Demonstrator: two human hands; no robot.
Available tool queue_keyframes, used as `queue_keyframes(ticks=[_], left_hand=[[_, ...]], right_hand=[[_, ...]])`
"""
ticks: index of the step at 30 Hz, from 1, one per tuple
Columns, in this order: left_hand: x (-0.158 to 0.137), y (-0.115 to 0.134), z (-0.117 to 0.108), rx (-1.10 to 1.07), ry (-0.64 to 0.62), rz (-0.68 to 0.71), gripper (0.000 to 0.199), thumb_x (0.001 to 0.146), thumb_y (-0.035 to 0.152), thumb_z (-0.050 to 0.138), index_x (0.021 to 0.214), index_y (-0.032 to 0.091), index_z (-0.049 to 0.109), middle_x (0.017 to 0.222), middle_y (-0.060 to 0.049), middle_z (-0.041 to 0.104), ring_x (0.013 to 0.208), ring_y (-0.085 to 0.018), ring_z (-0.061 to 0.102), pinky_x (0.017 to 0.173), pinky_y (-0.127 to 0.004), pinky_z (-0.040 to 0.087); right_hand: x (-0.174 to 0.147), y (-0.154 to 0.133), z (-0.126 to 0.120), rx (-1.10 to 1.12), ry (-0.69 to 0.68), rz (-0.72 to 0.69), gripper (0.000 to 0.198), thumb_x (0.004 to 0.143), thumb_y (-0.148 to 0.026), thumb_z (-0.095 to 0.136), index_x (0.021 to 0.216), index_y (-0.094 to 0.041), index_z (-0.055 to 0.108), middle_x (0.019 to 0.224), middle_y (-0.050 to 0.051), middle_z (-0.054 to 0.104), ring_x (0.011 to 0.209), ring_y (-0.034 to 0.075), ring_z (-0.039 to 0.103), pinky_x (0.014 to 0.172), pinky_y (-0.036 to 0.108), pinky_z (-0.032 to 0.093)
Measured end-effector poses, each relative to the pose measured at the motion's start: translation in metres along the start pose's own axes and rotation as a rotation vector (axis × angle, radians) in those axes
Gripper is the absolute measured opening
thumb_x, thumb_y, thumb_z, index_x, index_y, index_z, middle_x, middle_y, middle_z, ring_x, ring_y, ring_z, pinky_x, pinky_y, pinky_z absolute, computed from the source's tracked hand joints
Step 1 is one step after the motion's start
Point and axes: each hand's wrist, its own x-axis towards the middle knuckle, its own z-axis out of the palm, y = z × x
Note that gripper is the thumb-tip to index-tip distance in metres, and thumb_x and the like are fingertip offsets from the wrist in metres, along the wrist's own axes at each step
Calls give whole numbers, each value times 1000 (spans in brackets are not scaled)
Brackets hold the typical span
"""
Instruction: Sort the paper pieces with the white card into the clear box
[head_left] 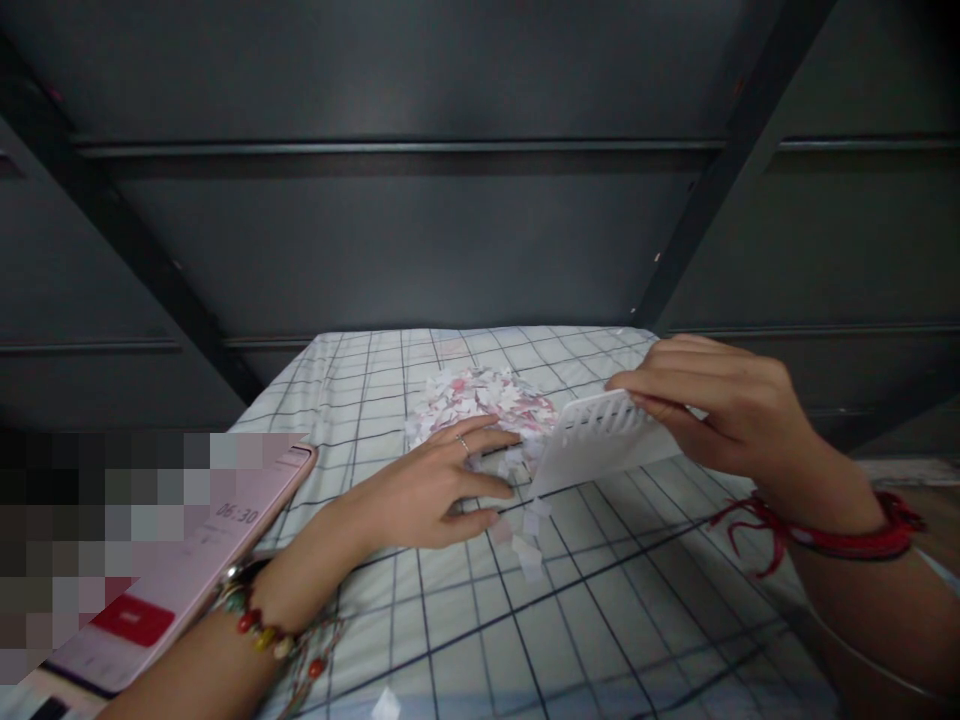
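My left hand (442,485) rests low over the checked cloth, fingers stretched out and apart, at the near side of a heap of torn paper scraps (469,392). The scraps are mostly white, with pink ones mixed in. Between thumb and fingers, my right hand (712,400) grips the top edge of a flat white slotted panel (581,455). A row of slots runs along its upper part. The panel is tilted, its lower left corner close to loose scraps (529,555) and to my left fingertips. Its far right end is partly hidden by my right hand.
A checked cloth (600,600) covers the surface, which ends at a dark panelled wall (420,240). A phone (217,540) with a lit pink screen lies left of my left forearm. One white scrap (386,705) sits at the near edge. A pixelated patch hides the lower left.
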Motion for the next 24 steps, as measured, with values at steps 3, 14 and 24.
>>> queue_keyframes(ticks=[3,14,24], left_hand=[[0,0,0,21,-8,-4,22,84,23,56,103,19,66,134,-14,44,125,-26,39,105,-43,30],[0,-1,1,20,4,-1,20,80,30,63,93,16,69,133,-16,45,124,-27,40,104,-43,32],[0,2,0,34,-5,-65,15,73,21,69,87,18,67,135,-12,44,126,-27,38,106,-43,29]], right_hand=[[0,-1,0,45,-31,1,16,85,-17,43,80,-20,57,60,-1,54,57,13,52,57,28,42],[4,-7,4,219,-56,15,15,85,-15,44,81,-17,59,57,-1,50,55,11,46,55,27,38],[5,-12,5,319,-122,34,17,86,-13,42,78,-15,57,57,-1,49,55,9,44,54,25,35]])
